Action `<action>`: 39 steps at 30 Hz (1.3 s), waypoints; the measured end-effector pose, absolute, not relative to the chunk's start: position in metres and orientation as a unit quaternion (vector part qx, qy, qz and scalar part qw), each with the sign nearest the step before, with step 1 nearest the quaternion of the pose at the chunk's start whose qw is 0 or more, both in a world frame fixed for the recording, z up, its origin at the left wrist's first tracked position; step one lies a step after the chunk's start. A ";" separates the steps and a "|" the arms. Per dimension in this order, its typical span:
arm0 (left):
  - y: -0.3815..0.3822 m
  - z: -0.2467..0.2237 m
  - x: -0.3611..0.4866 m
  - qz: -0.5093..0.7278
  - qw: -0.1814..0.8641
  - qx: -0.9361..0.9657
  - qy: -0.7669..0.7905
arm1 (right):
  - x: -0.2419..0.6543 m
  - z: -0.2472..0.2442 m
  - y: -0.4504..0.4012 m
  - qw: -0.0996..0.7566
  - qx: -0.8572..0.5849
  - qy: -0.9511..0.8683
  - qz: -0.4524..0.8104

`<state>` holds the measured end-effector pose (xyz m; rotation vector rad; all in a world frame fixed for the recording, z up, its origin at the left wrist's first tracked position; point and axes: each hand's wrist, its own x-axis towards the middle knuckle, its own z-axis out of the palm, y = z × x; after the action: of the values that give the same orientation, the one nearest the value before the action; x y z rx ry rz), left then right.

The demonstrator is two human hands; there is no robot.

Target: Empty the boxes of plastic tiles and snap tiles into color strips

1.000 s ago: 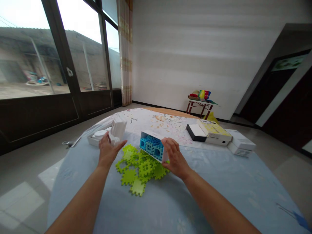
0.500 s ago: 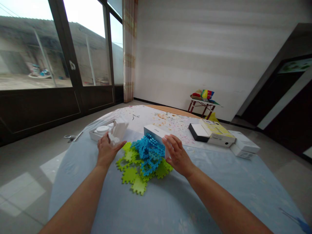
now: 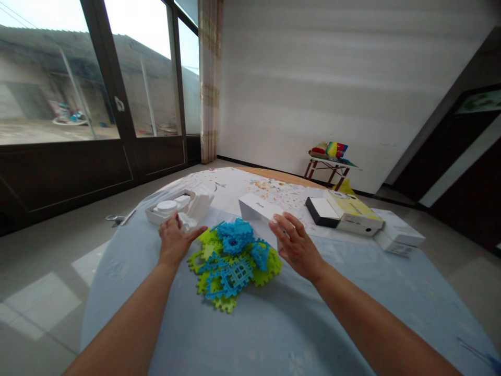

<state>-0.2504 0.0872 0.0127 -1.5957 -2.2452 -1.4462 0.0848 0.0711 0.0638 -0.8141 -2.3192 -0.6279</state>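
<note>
My right hand [image 3: 296, 246] grips a white phone box [image 3: 260, 209], tilted on its side just behind the pile. In front of it lies a heap of blue interlocking plastic pieces [image 3: 235, 236], spread over lime-green toothed pieces [image 3: 225, 303] on the cloth. My left hand [image 3: 175, 237] is at the left of the pile, thumb stretched out towards the pieces and fingers against a crumpled white item [image 3: 187, 222]. Just beyond those fingers sits an open white box [image 3: 153, 215] holding round white parts. The far side of the phone box is hidden.
A blue cloth [image 3: 274, 334] covers the near part of the round table. At the right stand an open black-and-white box [image 3: 323, 211], a yellow box [image 3: 358, 211] and white boxes [image 3: 399, 232]. Scissors [image 3: 115, 219] show at the left edge, a blue-handled tool [image 3: 479, 356] at the lower right.
Blue pieces have tumbled forward and spread over the green ones. The phone box has lifted slightly away from the heap, in my right hand. My left hand has stayed nearly in place.
</note>
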 end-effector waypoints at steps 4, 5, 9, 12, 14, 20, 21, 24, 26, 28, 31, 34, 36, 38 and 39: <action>0.086 0.015 -0.248 -0.466 0.036 -0.529 -0.708 | 0.096 0.068 0.079 0.335 -0.345 -0.845 -0.236; 0.086 0.015 -0.247 -0.467 0.038 -0.532 -0.705 | 0.097 0.069 0.081 0.344 -0.351 -0.839 -0.234; 0.086 0.017 -0.244 -0.468 0.045 -0.544 -0.695 | 0.098 0.073 0.082 0.383 -0.374 -0.822 -0.191; 0.085 0.022 -0.239 -0.465 0.059 -0.567 -0.677 | 0.092 0.072 0.077 0.433 -0.409 -0.794 -0.120; 0.083 0.028 -0.233 -0.457 0.071 -0.591 -0.661 | 0.086 0.070 0.073 0.451 -0.420 -0.784 -0.077; 0.075 0.049 -0.219 -0.381 0.089 -0.688 -0.612 | 0.068 0.060 0.068 0.449 -0.398 -0.799 -0.018; 0.074 0.052 -0.219 -0.362 0.080 -0.708 -0.601 | 0.066 0.058 0.068 0.449 -0.396 -0.801 -0.012; 0.072 0.065 -0.219 -0.311 0.044 -0.760 -0.569 | 0.064 0.052 0.070 0.449 -0.393 -0.802 0.003; 0.072 0.073 -0.218 -0.291 0.017 -0.782 -0.551 | 0.066 0.049 0.071 0.450 -0.393 -0.802 0.017; 0.073 0.080 -0.213 -0.287 -0.010 -0.795 -0.534 | 0.068 0.048 0.072 0.451 -0.389 -0.802 0.037; 0.080 0.086 -0.202 -0.304 -0.046 -0.809 -0.502 | 0.071 0.049 0.073 0.458 -0.380 -0.800 0.076; 0.090 0.087 -0.191 -0.324 -0.067 -0.811 -0.483 | 0.073 0.050 0.075 0.482 -0.378 -0.782 0.117; 0.094 0.088 -0.188 -0.338 -0.084 -0.807 -0.476 | 0.075 0.051 0.077 0.501 -0.378 -0.765 0.146; 0.096 0.091 -0.189 -0.349 -0.111 -0.805 -0.468 | 0.078 0.053 0.078 0.518 -0.372 -0.748 0.186; 0.096 0.093 -0.192 -0.349 -0.129 -0.803 -0.466 | 0.080 0.054 0.078 0.523 -0.365 -0.739 0.215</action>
<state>-0.1919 0.0960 0.0927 -2.7520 -1.5982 -1.1982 0.0801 0.0784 0.0538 -0.8749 -1.7703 0.5142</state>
